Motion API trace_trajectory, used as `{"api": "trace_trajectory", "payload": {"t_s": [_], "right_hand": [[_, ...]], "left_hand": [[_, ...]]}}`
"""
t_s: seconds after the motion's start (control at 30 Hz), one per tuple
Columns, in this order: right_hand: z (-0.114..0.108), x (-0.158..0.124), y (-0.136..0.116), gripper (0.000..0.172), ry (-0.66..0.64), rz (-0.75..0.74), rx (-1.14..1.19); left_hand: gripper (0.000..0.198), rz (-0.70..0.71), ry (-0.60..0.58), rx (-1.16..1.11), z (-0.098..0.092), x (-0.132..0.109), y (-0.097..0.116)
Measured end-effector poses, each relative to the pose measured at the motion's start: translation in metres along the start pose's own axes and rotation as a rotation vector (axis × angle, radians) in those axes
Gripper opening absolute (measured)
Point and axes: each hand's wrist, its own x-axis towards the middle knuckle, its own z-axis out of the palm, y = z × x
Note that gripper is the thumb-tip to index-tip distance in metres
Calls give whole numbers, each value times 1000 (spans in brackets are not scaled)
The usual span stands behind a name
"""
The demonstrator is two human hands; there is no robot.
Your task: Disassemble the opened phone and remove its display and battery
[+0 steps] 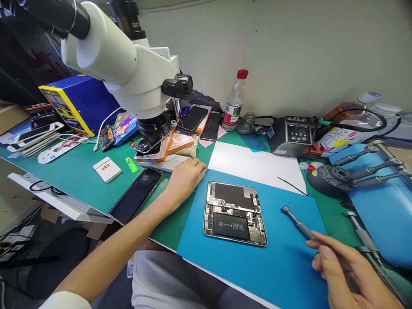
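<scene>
An opened smartphone lies on the blue mat [283, 257]. Its lower half is the phone body [231, 225] with a black battery; the detached-looking screen [231, 196], inner side up, sits against its upper edge. My left hand [185, 178] rests palm down at the mat's upper left corner, fingers loosely bent, with nothing visible in it. At the right, my right hand [350, 268] has its fingertips closed on the near end of a grey precision screwdriver [298, 221]. The screwdriver's tip is hidden by the fingers.
A microscope [122, 64] towers over the left side. Another phone [137, 193], a cigarette box [107, 169] and a green lighter [131, 165] lie left. White paper [254, 165], a bottle [233, 105] and a soldering station [291, 135] stand behind; a holder with jointed arms [333, 178] is right.
</scene>
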Motion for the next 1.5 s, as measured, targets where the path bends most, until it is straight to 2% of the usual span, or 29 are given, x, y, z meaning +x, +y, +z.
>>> {"api": "trace_trajectory", "payload": {"t_s": [0.1, 0.17, 0.3, 0.47, 0.53, 0.6, 0.77, 0.87, 0.93, 1.0, 1.07, 1.17, 1.2, 1.27, 1.37, 1.5], "right_hand": [[-2, 4, -15, 34, -4, 52, 8], [-2, 6, -24, 30, 13, -44, 6], [4, 4, -49, 19, -2, -317, 33], [21, 8, -96, 33, -153, -492, 166], [29, 11, -110, 32, -176, -465, 206], [36, 14, -119, 24, -196, -403, 254], [46, 9, -127, 11, -176, -229, 359], [49, 1, -131, 10, -143, -134, 410], [50, -3, -133, 11, -134, -122, 429], [49, -5, -131, 10, -151, -201, 403], [45, -3, -124, 7, -165, -337, 335], [40, 4, -112, 35, -230, -529, 247], [39, 7, -108, 38, -264, -579, 235], [38, 11, -102, 35, -306, -654, 227], [39, 15, -98, 25, -295, -675, 207], [41, 21, -98, 14, -367, -670, 204]], "left_hand": [[20, -63, 42, -117, -11, -12, 9], [25, -110, 21, -302, -16, -25, 18], [21, -276, -52, -850, -14, -55, 37], [16, -317, -63, -1058, -3, -79, 55], [23, -332, -97, -1131, -2, -84, 60], [26, -337, -128, -1177, -1, -87, 65], [15, -362, -131, -1268, 2, -89, 74], [15, -420, -156, -1381, 7, -89, 77], [15, -438, -183, -1444, 8, -90, 77], [15, -433, -216, -1442, 5, -93, 73], [13, -403, -247, -1344, -2, -96, 68], [12, -286, -324, -1104, -12, -102, 59], [12, -258, -352, -1060, -13, -103, 57], [17, -271, -381, -1070, -12, -104, 54], [24, -343, -392, -1147, -7, -104, 55], [15, -277, -465, -1119, -8, -99, 56]]}}
